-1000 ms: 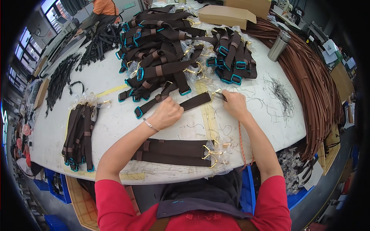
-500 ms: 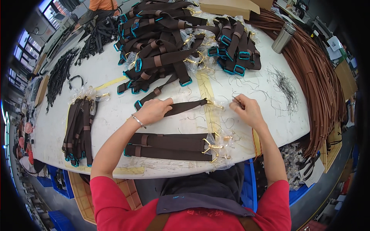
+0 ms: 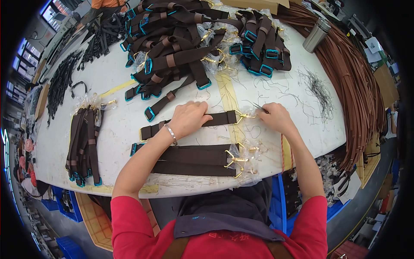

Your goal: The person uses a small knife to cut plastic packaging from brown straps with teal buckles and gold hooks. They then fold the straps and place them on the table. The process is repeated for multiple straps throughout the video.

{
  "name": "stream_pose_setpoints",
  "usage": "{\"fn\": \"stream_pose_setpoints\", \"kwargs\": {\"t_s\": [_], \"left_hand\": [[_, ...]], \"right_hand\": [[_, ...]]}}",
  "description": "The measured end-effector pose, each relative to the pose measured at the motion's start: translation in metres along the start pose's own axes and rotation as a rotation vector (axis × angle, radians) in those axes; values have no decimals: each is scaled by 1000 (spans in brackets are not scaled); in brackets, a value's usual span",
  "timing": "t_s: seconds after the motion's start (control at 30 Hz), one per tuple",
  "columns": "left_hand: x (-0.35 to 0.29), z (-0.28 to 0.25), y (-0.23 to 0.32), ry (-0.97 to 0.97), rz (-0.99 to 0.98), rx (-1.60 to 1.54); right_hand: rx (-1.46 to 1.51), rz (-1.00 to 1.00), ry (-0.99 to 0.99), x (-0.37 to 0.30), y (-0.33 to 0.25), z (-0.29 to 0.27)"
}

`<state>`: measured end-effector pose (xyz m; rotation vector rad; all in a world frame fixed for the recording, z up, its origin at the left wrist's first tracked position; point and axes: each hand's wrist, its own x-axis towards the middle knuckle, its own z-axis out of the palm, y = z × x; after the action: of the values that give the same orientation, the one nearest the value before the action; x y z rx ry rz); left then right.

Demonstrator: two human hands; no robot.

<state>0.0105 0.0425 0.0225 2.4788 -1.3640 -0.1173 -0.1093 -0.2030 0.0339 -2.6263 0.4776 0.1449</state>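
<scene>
Under my left hand (image 3: 188, 119) lies a dark brown webbing strap (image 3: 222, 119), running left to right on the table. The fingers curl over its middle, partly hidden by the hand, with the thumb along it. Its right end carries a brass clip (image 3: 244, 115) in clear plastic; a gold-edged buckle (image 3: 142, 133) shows at its left end. My right hand (image 3: 276, 118) is closed around dark thread snips (image 3: 260, 107), their tips pointing up and left beside the clip. Nearer me, more brown straps (image 3: 194, 167) lie side by side, brass clips to the right.
A large pile of brown straps (image 3: 181, 60) with teal-coated buckles covers the far table (image 3: 284, 151). Bundled straps (image 3: 84, 142) lie left. Thread scraps (image 3: 318, 93), a steel flask (image 3: 317, 35) and long brown strips (image 3: 349, 86) are right. Blue bins (image 3: 278, 203) stand below the edge.
My left hand has shifted right along the strap, which now lies straighter with its left-end buckle showing. The snips now show more clearly in my right hand. The whole view has shifted slightly.
</scene>
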Motion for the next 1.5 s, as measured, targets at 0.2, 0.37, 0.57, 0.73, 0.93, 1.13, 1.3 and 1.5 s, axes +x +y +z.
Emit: {"fn": "stream_pose_setpoints", "kwargs": {"t_s": [0.2,0.37,0.57,0.73,0.93,1.13,1.3,1.5], "left_hand": [[14,7,-3,273,197,-265],[33,6,22,-62,65,-371],[32,26,9,49,168,-373],[32,29,16,96,120,-361],[28,35,20,86,112,-175],[27,38,22,84,103,-99],[28,40,23,80,92,-92],[27,41,22,83,96,-89]], "right_hand": [[211,-185,112,-8,-23,-5],[116,-276,-54,-2,-11,9],[220,-216,-148,9,-27,-21],[80,-509,-257,40,-21,-19],[186,-523,-374,52,-18,-10],[123,-555,-414,58,-25,-14],[164,-574,-427,63,-21,-11],[200,-586,-416,62,-18,-7]]}}
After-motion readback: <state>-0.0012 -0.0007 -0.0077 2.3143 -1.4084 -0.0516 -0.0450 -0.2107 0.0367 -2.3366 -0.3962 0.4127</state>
